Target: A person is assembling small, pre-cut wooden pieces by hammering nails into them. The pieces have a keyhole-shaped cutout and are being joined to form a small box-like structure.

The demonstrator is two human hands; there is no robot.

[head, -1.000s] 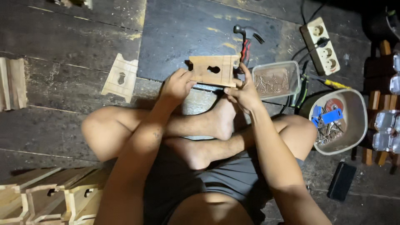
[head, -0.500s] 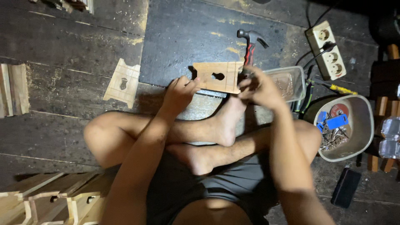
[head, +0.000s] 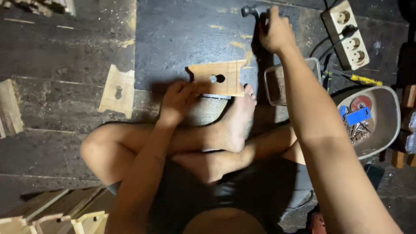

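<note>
Fingers of the right hand (head: 275, 30) are now wrapped around the handle of a hammer (head: 253, 15) lying on the dark floor (head: 182, 34) at the top of the view; half a second ago that hand was down beside the wooden piece, so it has reached away and taken hold of the tool. The left hand (head: 177, 102) has stayed put, pinching the near left corner of the wooden piece (head: 216, 78), a flat light board with a keyhole-shaped cutout, which rests on a grey block in front of the crossed legs and just above the bare foot (head: 236, 121). With the board pinned and the hammer gripped, striking looks ready to begin. A clear tub of nails (head: 277, 82) sits just right of the board, a grey bowl of hardware (head: 381, 125) further right, and a power strip (head: 346, 32) beyond it.
</note>
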